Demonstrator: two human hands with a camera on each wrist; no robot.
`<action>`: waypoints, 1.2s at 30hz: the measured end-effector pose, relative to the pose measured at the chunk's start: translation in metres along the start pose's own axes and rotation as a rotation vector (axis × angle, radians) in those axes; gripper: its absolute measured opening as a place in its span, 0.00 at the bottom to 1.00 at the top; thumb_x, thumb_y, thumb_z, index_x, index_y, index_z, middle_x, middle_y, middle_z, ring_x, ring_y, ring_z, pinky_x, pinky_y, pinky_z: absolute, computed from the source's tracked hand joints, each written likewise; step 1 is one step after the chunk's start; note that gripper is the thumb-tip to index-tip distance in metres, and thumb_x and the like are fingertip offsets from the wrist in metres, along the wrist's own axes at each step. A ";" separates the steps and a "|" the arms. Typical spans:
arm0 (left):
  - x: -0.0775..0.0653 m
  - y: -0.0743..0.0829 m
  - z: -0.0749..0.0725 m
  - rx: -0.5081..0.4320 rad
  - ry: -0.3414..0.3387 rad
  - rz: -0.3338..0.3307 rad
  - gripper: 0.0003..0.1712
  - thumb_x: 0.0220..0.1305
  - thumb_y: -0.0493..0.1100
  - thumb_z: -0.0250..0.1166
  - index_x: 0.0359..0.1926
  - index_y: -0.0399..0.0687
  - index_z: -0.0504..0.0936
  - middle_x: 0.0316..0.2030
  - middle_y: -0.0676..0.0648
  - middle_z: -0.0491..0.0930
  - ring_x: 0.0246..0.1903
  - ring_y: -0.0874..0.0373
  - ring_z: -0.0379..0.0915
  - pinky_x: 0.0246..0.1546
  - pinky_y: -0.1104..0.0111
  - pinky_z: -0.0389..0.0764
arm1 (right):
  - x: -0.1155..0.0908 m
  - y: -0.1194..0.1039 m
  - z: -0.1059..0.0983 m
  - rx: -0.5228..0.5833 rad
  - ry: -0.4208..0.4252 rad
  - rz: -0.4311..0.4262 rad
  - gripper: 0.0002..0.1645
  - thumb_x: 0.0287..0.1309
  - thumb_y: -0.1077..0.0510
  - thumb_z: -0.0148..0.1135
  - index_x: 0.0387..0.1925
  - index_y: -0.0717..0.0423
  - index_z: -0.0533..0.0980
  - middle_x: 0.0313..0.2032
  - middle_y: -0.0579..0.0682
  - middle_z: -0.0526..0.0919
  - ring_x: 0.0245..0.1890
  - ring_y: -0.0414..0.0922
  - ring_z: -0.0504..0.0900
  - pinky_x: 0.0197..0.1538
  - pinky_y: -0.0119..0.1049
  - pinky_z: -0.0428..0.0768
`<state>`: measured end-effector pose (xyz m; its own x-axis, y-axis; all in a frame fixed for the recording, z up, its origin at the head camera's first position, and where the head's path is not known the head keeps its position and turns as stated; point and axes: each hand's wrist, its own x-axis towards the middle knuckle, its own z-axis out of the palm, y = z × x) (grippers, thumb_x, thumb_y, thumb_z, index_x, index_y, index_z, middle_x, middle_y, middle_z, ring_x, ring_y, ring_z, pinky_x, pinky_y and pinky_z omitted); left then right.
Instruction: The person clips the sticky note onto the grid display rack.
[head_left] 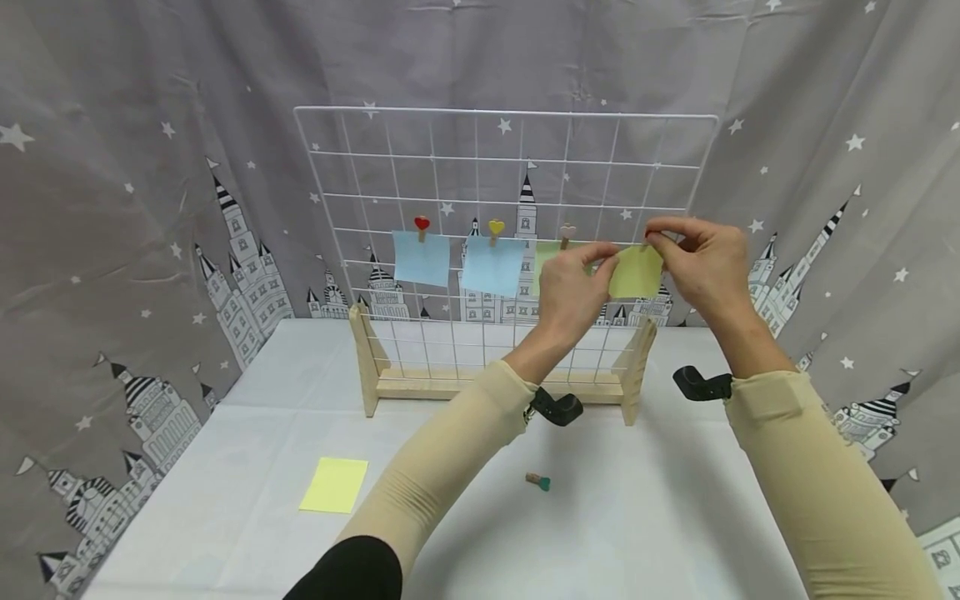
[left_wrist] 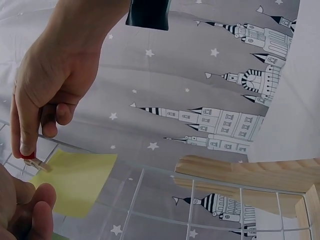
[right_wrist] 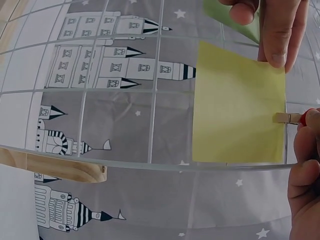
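A yellow sticky note [right_wrist: 240,105] lies against the right part of a white wire grid [head_left: 506,111]. My left hand [head_left: 573,287] pinches the note's upper left corner between thumb and finger. With its fingertips, my right hand [head_left: 708,262] grips a small wooden clothespin with a red end [right_wrist: 295,118], whose jaws are over the note's top edge in the right wrist view. Behind my left hand hangs a green note [head_left: 542,258], partly hidden, under a clothespin with a pale heart [head_left: 567,233].
Two blue notes [head_left: 422,260] hang further left, under clothespins with a red heart [head_left: 422,223] and a yellow heart [head_left: 496,227]. The grid stands in a wooden base [head_left: 367,367]. On the white table lie another yellow note [head_left: 333,485] and a green-ended clothespin [head_left: 537,481].
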<state>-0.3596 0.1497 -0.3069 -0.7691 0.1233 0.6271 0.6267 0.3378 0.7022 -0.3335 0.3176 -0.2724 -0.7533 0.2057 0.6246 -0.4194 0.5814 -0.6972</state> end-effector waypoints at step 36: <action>-0.025 -0.002 -0.031 -0.088 -0.033 0.094 0.14 0.66 0.43 0.72 0.51 0.46 0.89 0.48 0.48 0.90 0.27 0.64 0.85 0.24 0.77 0.81 | -0.027 -0.003 -0.003 0.011 0.074 -0.028 0.19 0.63 0.52 0.73 0.55 0.43 0.86 0.42 0.29 0.87 0.29 0.33 0.80 0.32 0.22 0.76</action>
<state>-0.3384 0.1170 -0.3136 -0.7096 0.1811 0.6810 0.7033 0.2407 0.6689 -0.3103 0.3129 -0.2856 -0.7018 0.2474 0.6681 -0.4458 0.5790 -0.6827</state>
